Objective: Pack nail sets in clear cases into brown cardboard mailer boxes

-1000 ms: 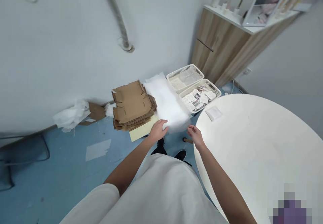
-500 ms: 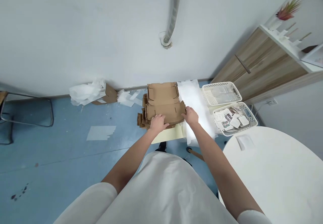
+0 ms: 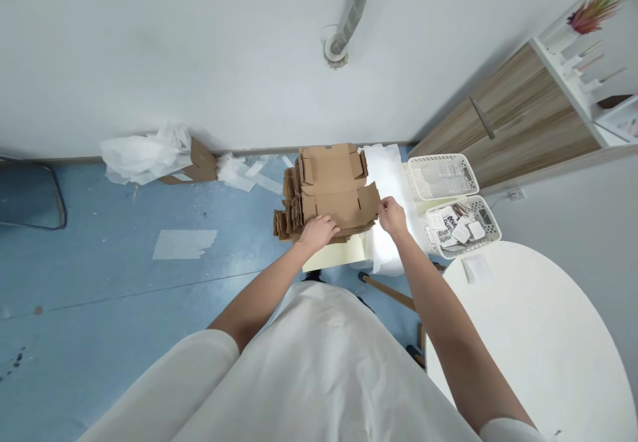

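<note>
An unfolded brown cardboard box [image 3: 335,189] lies on top of a stack of similar flattened boxes [image 3: 294,213]. My left hand [image 3: 318,232] rests on its near edge at the left, fingers stretched over the cardboard and thumb apart. At the right, my right hand [image 3: 392,216] pinches the corner of the box's side flap between thumb and fingers. That flap tilts slightly up. Beneath the stack shows a pale yellow surface [image 3: 333,254], and beside it lies a white sheet of wrapping material [image 3: 386,169].
Two white plastic baskets [image 3: 413,183] stand to the right, one with cards and small white pieces. A round white table [image 3: 538,322] is near right. Wrapping scraps [image 3: 144,156] and an open carton [image 3: 202,161] lie along the wall. A wooden cabinet [image 3: 523,110] stands at right.
My right hand has shifted a little right and up with the flap corner. My left hand stays on the near edge. The whole view has turned slightly.
</note>
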`<state>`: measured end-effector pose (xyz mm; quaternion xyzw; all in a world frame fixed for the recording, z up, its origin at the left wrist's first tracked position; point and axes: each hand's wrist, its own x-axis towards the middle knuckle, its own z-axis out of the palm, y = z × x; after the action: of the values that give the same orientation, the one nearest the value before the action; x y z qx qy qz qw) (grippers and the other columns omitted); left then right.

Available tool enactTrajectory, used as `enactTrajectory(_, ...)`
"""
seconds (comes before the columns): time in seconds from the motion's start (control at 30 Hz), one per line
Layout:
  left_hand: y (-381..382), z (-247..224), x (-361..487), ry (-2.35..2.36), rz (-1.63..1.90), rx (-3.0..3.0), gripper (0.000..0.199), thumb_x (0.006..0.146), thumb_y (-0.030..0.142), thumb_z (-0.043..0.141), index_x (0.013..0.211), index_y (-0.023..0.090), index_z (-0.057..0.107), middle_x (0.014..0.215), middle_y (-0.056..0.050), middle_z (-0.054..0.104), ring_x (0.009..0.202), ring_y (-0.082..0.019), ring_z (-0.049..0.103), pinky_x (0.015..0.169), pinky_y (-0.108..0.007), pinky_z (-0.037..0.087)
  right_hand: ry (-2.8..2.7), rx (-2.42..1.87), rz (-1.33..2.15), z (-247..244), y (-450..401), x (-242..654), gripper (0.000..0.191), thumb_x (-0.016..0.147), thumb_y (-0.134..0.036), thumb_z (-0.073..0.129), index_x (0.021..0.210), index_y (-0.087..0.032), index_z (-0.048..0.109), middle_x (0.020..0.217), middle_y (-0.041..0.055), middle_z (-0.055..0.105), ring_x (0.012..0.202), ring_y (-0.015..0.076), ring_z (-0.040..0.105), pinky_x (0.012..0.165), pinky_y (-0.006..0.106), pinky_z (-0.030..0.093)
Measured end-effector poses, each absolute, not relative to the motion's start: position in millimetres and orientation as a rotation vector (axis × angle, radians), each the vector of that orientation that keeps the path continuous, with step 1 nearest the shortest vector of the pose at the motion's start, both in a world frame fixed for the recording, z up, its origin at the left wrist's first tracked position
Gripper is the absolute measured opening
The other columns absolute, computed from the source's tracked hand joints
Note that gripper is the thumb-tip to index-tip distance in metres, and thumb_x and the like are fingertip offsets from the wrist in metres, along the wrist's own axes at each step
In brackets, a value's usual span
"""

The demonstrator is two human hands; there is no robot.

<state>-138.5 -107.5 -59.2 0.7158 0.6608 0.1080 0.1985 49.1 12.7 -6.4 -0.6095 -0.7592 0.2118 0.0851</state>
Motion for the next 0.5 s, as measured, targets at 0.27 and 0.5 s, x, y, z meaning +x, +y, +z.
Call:
enactTrajectory(0.27,-100,-51,-137,1.916,0.271,1.989,0.032,0.090,0.025,0.027,0.093,0.016,0.057,0.090,-0.009,0.056,0.084,-0.019,0.054,0.073,-0.029,0.039,-2.607,-1.369,0.656,-9,-53,51,0.032,0.085,-0.037,0.037,0.104,-0.017,0.054,0.101,0.0106,0.059,0.095,0.0215,0.051,0.085,0.035,0.036)
enactTrajectory(0.5,-103,-28,-139,2.021,0.427,2.015,0.028,0.089,0.025,0.028,0.092,0.018,0.055,0.092,-0.009,0.057,0.094,-0.021,0.049,0.086,-0.036,0.032,-2.744,-1.368,0.924,-32,-70,52,0.046,0.077,-0.045,0.050,0.116,-0.021,0.048,0.118,0.0100,0.055,0.113,0.0243,0.045,0.098,0.045,0.024)
